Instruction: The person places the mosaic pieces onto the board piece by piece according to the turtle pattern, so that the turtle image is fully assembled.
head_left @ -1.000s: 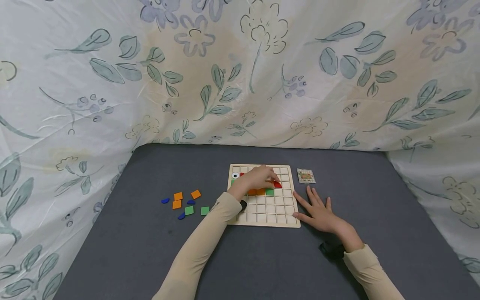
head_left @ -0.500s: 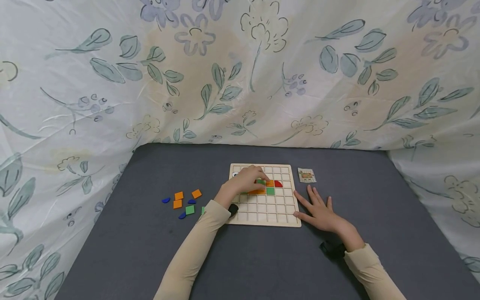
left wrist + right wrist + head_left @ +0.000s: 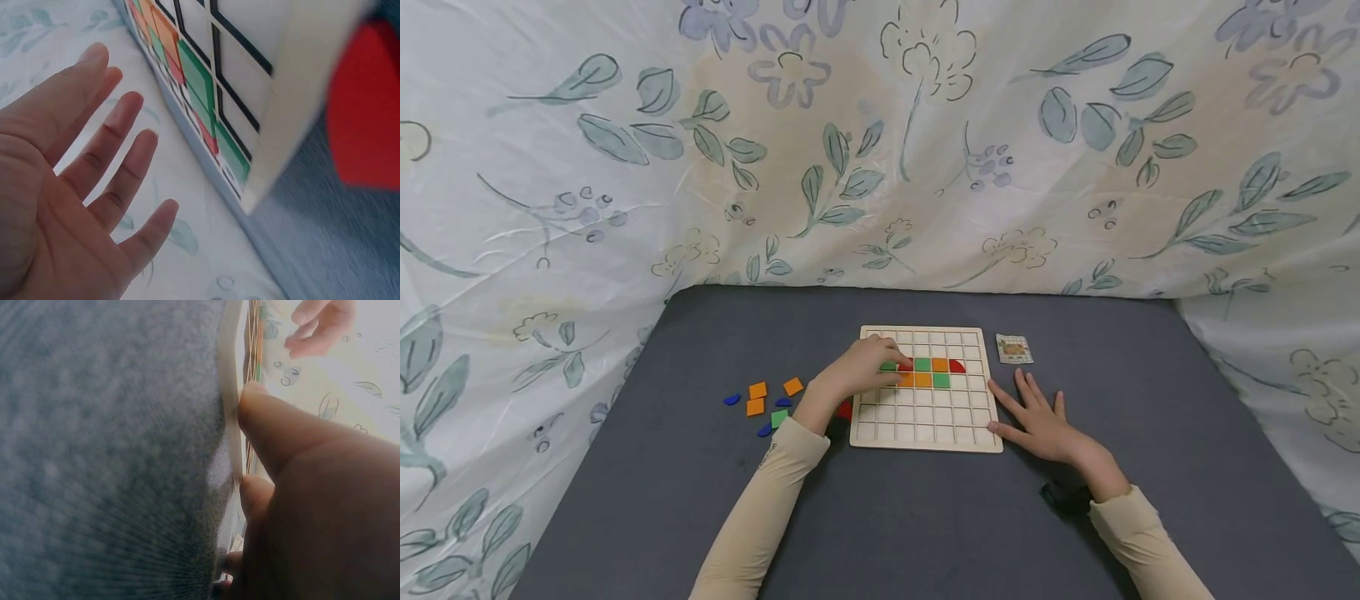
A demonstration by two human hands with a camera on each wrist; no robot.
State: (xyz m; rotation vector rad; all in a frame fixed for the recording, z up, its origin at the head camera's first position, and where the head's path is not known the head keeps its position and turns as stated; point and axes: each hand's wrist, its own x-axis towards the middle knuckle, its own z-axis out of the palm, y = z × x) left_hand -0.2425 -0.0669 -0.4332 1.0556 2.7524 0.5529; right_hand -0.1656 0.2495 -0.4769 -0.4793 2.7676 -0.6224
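A wooden grid board (image 3: 925, 425) lies on the dark table. My left hand (image 3: 857, 367) hovers over its left part, and the left wrist view shows its fingers (image 3: 128, 165) spread with nothing between them. To the right of that hand, green (image 3: 922, 365) and orange (image 3: 940, 365) square tiles and a rounded red tile (image 3: 957, 367) sit in the grid, above a row of orange tiles (image 3: 922, 380) and a green tile (image 3: 941, 381). Tiles at the board's left are partly hidden by the hand. My right hand (image 3: 1041, 429) lies spread, thumb and forefinger at the board's right edge.
Loose orange squares (image 3: 755, 407), blue half-rounds (image 3: 732, 400) and a green square (image 3: 779, 418) lie left of the board. A red piece (image 3: 845, 409) is by its left edge, near the left wrist. A small picture card (image 3: 1013, 349) lies at the right; a floral curtain (image 3: 880, 167) hangs behind.
My left hand has drawn back leftward across the board, uncovering the green, orange and red tiles in the middle. The right hand has stayed at the board's edge.
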